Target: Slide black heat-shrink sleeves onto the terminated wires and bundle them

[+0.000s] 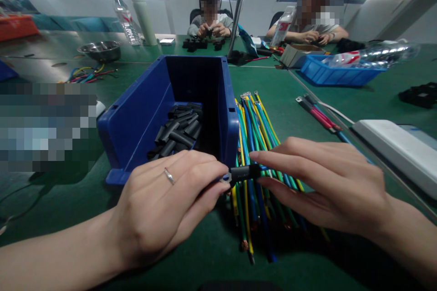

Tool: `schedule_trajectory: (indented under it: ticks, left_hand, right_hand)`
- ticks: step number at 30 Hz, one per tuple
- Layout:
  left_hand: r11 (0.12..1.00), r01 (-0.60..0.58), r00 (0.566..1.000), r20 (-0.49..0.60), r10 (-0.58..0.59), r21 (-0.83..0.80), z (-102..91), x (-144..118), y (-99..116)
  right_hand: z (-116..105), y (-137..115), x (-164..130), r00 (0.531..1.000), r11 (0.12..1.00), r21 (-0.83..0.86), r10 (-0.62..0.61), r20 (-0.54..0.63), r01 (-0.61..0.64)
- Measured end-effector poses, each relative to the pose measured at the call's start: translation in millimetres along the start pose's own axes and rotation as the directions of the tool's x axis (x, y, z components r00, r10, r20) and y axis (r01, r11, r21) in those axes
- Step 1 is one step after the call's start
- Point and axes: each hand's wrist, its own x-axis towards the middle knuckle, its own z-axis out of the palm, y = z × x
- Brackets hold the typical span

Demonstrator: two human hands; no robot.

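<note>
My left hand (170,200) pinches the metal cable lug (226,177) at one end of a cable between thumb and fingers. A short black heat-shrink tube (241,173) lies over the cable beside the lug. The thumb and forefinger of my right hand (317,182) close around the tube's right end, where a bit of blue cable shows; the rest of that cable is hidden. Under both hands is a bundle of green, yellow and blue cables (251,132). To the left, a dark blue bin (133,118) contains several black heat-shrink tubes (180,129).
A white power strip (392,150) lies at right, near red and black cable ends (321,116). Behind are a light blue tray (341,72) with bottles, a metal bowl (100,50) and a metal pole (239,9). Two people (211,22) work across the green table (164,259).
</note>
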Motion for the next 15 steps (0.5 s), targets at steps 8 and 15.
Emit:
schedule_trajectory:
  ticks: [8, 15]
  left_hand:
    - [1.000, 0.028, 0.999, -0.015, -0.028, -0.011, 2.1, 3.1, 1.8]
    - [1.000, 0.014, 1.000, -0.004, -0.014, 0.010, 0.6, 1.0, 1.7]
  right_hand:
    - [-1.1, 4.0, 3.2, 0.998, 0.995, -0.083, 0.059, -0.028, -0.061]
    - [6.6, 2.8, 0.3, 1.000, 0.998, -0.065, -0.003, 0.025, 0.005]
